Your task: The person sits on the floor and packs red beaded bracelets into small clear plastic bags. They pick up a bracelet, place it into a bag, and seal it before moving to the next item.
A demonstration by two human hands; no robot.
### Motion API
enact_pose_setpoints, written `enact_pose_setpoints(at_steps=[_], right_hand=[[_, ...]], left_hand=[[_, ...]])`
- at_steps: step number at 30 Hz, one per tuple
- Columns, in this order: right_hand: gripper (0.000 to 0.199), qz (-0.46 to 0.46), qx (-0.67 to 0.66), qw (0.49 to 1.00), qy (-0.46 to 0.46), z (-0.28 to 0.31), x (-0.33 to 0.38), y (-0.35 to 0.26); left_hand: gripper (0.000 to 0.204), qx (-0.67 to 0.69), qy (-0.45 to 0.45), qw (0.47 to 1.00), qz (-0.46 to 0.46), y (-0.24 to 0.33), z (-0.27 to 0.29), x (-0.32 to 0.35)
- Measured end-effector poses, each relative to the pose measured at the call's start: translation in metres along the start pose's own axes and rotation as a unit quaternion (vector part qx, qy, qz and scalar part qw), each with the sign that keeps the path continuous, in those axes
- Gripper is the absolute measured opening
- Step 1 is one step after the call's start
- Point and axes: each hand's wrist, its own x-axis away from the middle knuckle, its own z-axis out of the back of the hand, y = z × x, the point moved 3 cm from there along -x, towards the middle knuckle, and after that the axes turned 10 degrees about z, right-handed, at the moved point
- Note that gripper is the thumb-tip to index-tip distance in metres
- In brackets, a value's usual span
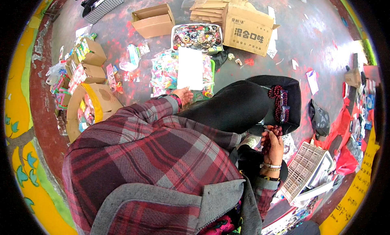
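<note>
My right hand (275,149) is closed around a string of dark red beads (266,145) beside my legs. It is just below a black open bin (294,113), in which more strings of dark red beads (278,96) lie with small clear packets. On the left, my left hand (184,96) has its fingers extended at the lower edge of a blank white sheet (190,70); whether it grips the sheet I cannot make out. Under the sheet are many colourful small packets (164,72) in a green-rimmed basket (212,68).
Beyond the sheet stands a white basket of mixed bracelets (197,36), between an open cardboard box (153,21) and a larger carton (248,29). More cartons (91,54) crowd the left. A beige plastic crate (304,168) and red bags (345,129) are at right.
</note>
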Motion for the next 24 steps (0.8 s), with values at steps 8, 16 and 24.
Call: enact_pose_setpoints(at_steps=[8,16,24], right_hand=[[0.022,0.001,-0.016,1.000,0.000,0.000,-0.001,0.002],[0.022,0.008,-0.019,1.000,-0.001,0.003,0.000,0.002],[0.022,0.012,-0.014,1.000,0.007,0.001,0.003,-0.002]], left_hand=[[0.025,0.013,0.017,0.999,-0.023,0.003,-0.009,0.009],[0.020,-0.048,0.019,0.998,0.040,0.014,-0.013,0.022],[0.021,-0.034,0.005,0.999,-0.015,0.032,-0.033,0.058]])
